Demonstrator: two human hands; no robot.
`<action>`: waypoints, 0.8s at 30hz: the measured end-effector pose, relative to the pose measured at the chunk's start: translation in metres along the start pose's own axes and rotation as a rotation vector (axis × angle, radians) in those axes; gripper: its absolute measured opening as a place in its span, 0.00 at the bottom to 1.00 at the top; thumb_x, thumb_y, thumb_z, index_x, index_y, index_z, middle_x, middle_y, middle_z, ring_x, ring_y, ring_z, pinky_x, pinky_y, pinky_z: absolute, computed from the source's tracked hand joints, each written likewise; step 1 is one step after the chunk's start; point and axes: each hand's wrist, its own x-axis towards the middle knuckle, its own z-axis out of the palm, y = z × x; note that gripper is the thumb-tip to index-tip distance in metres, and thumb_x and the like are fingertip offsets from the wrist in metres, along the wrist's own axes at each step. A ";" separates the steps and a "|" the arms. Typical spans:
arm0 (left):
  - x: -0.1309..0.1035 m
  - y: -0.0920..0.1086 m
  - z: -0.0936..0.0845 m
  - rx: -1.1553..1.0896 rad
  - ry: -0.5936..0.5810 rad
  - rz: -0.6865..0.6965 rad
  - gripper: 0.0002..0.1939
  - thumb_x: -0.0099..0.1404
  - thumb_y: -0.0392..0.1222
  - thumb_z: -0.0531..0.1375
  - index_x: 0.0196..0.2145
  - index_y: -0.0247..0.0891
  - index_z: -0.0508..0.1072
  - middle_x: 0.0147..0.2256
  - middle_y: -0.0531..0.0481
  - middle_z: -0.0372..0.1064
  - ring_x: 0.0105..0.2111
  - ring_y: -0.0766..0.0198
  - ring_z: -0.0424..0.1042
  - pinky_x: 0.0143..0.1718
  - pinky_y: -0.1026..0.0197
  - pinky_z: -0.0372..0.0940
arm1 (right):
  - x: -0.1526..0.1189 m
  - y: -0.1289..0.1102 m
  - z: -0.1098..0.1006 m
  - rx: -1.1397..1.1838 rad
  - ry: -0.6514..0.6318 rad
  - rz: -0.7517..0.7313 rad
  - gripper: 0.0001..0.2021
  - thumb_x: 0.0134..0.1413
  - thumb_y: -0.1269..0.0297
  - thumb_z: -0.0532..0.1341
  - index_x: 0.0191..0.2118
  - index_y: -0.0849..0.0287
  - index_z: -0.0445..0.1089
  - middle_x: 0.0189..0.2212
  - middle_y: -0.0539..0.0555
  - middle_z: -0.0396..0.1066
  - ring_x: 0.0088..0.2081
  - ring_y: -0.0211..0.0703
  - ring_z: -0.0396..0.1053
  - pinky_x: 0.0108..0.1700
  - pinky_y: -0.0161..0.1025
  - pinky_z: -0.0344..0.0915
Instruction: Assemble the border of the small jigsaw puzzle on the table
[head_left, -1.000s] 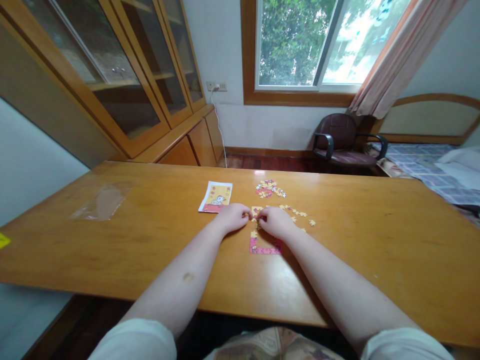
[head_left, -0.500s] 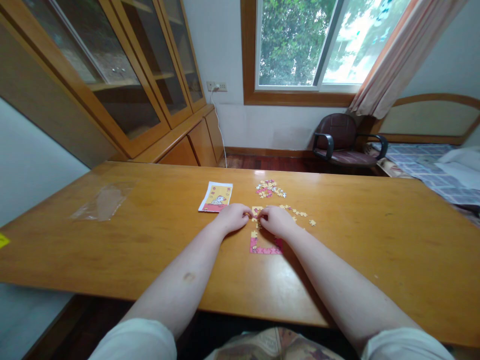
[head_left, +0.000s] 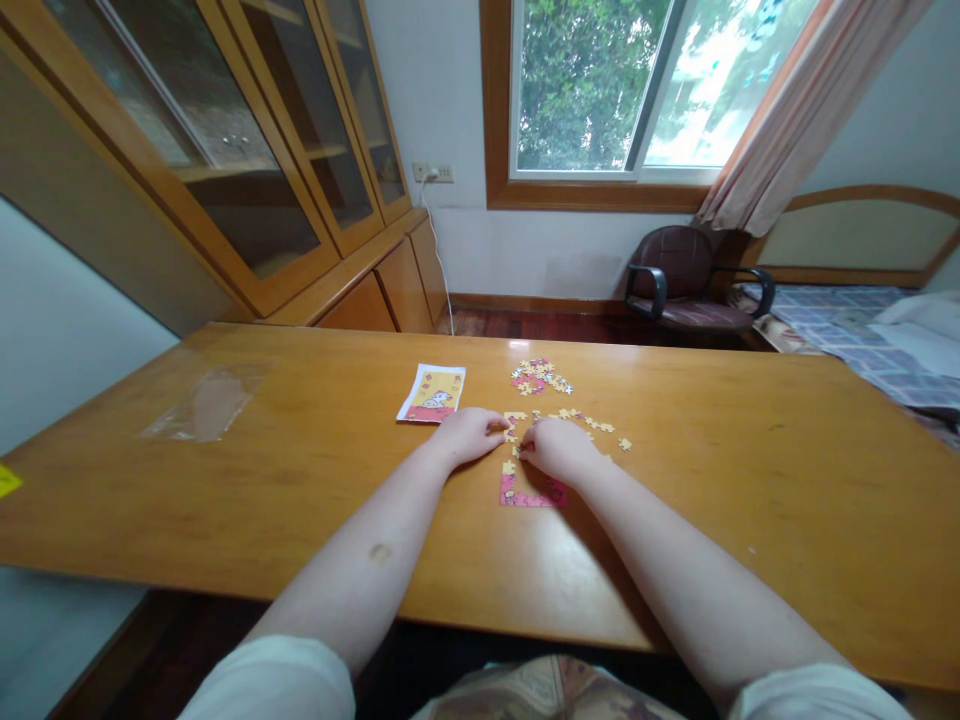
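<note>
The joined yellow jigsaw pieces (head_left: 514, 416) form a short corner strip between my hands. My left hand (head_left: 471, 434) rests at its left side, fingertips touching or very near the edge, thumb and fingers a little apart. Curled over the middle of the puzzle, my right hand (head_left: 556, 446) has its fingertips pinched by a small yellow puzzle piece (head_left: 516, 452), partly hidden by the fingers. Nearer to me lies the joined pink bottom border (head_left: 531, 501), with its right end close under my right wrist.
Loose puzzle pieces (head_left: 536, 375) are heaped beyond my hands, and a row of yellow pieces (head_left: 600, 427) trails off to the right. A picture card (head_left: 435, 392) lies behind my left hand. Clear plastic wrapping (head_left: 210, 402) is at the left of the wooden table (head_left: 315, 500).
My right hand has shifted slightly toward me and away from the yellow strip, showing more of it. My left fingers have loosened a little and straightened.
</note>
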 end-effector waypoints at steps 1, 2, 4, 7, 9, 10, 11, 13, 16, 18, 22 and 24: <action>0.000 0.000 0.000 -0.010 0.001 -0.003 0.17 0.61 0.47 0.56 0.46 0.45 0.76 0.41 0.49 0.76 0.38 0.60 0.73 0.38 0.63 0.64 | 0.001 -0.001 0.001 -0.003 0.008 -0.004 0.12 0.53 0.59 0.58 0.38 0.51 0.78 0.37 0.56 0.77 0.39 0.46 0.73 0.39 0.36 0.64; 0.000 0.000 0.000 -0.022 0.004 -0.006 0.18 0.61 0.47 0.56 0.47 0.45 0.75 0.41 0.49 0.76 0.38 0.60 0.73 0.38 0.64 0.64 | 0.001 -0.001 0.002 0.000 0.012 -0.005 0.12 0.53 0.60 0.58 0.38 0.52 0.78 0.38 0.56 0.76 0.39 0.46 0.72 0.39 0.36 0.64; 0.000 -0.001 0.001 -0.044 0.014 -0.007 0.18 0.61 0.46 0.55 0.48 0.44 0.75 0.41 0.49 0.76 0.38 0.61 0.72 0.37 0.64 0.64 | 0.002 -0.002 0.003 0.012 0.010 0.009 0.12 0.53 0.61 0.58 0.39 0.52 0.78 0.38 0.56 0.76 0.39 0.46 0.72 0.39 0.36 0.64; 0.000 -0.002 0.003 -0.061 0.021 0.000 0.18 0.61 0.45 0.55 0.48 0.45 0.75 0.42 0.50 0.76 0.38 0.61 0.72 0.38 0.64 0.64 | 0.002 -0.003 0.004 0.029 0.003 0.028 0.12 0.53 0.62 0.57 0.38 0.52 0.78 0.37 0.56 0.76 0.39 0.45 0.72 0.39 0.35 0.64; 0.000 -0.002 0.003 -0.062 0.017 0.003 0.18 0.61 0.45 0.56 0.48 0.45 0.75 0.42 0.50 0.76 0.39 0.61 0.72 0.38 0.64 0.64 | 0.002 -0.004 0.004 0.028 0.014 0.017 0.12 0.54 0.62 0.57 0.38 0.52 0.77 0.38 0.56 0.76 0.39 0.45 0.72 0.40 0.36 0.64; 0.000 -0.002 0.003 -0.061 0.015 0.004 0.18 0.61 0.45 0.56 0.47 0.45 0.75 0.42 0.50 0.76 0.39 0.61 0.73 0.38 0.64 0.64 | 0.001 -0.004 0.004 0.023 0.025 0.004 0.12 0.54 0.62 0.56 0.38 0.52 0.77 0.38 0.56 0.76 0.39 0.45 0.72 0.40 0.36 0.64; 0.000 -0.002 0.003 -0.059 0.014 0.006 0.18 0.61 0.45 0.56 0.47 0.45 0.75 0.42 0.50 0.76 0.39 0.60 0.73 0.38 0.64 0.64 | 0.001 -0.005 0.004 0.016 0.038 -0.008 0.12 0.54 0.62 0.56 0.38 0.52 0.77 0.39 0.56 0.76 0.39 0.46 0.72 0.40 0.36 0.64; 0.000 -0.002 0.001 -0.050 0.015 0.012 0.17 0.62 0.45 0.56 0.47 0.45 0.75 0.41 0.50 0.76 0.39 0.60 0.73 0.38 0.64 0.64 | 0.000 -0.006 0.004 -0.004 0.059 -0.027 0.13 0.55 0.62 0.55 0.38 0.53 0.77 0.39 0.57 0.75 0.39 0.46 0.72 0.40 0.37 0.64; 0.000 -0.001 -0.001 -0.035 0.013 0.020 0.16 0.62 0.46 0.56 0.46 0.46 0.76 0.41 0.50 0.76 0.39 0.60 0.73 0.39 0.63 0.64 | -0.002 -0.009 0.003 -0.033 0.073 -0.041 0.14 0.57 0.62 0.53 0.39 0.55 0.76 0.39 0.57 0.75 0.39 0.46 0.72 0.39 0.36 0.64; -0.001 0.000 -0.002 -0.031 0.009 0.024 0.15 0.62 0.46 0.56 0.44 0.46 0.76 0.40 0.50 0.76 0.38 0.60 0.73 0.38 0.64 0.64 | -0.002 -0.011 0.002 -0.044 0.074 -0.050 0.14 0.58 0.61 0.53 0.40 0.55 0.76 0.39 0.57 0.74 0.39 0.45 0.72 0.39 0.36 0.64; -0.001 0.001 -0.002 -0.032 0.008 0.033 0.14 0.61 0.48 0.57 0.42 0.47 0.77 0.37 0.51 0.76 0.36 0.60 0.72 0.36 0.64 0.63 | -0.001 -0.012 0.004 -0.056 0.080 -0.062 0.15 0.59 0.59 0.52 0.42 0.56 0.75 0.40 0.57 0.74 0.39 0.45 0.72 0.40 0.36 0.64; -0.001 0.001 -0.002 -0.030 0.011 0.038 0.14 0.61 0.49 0.57 0.41 0.47 0.77 0.36 0.51 0.76 0.35 0.60 0.72 0.35 0.64 0.62 | -0.001 -0.013 0.005 -0.057 0.086 -0.067 0.15 0.60 0.59 0.52 0.42 0.56 0.75 0.40 0.57 0.74 0.39 0.45 0.72 0.40 0.36 0.64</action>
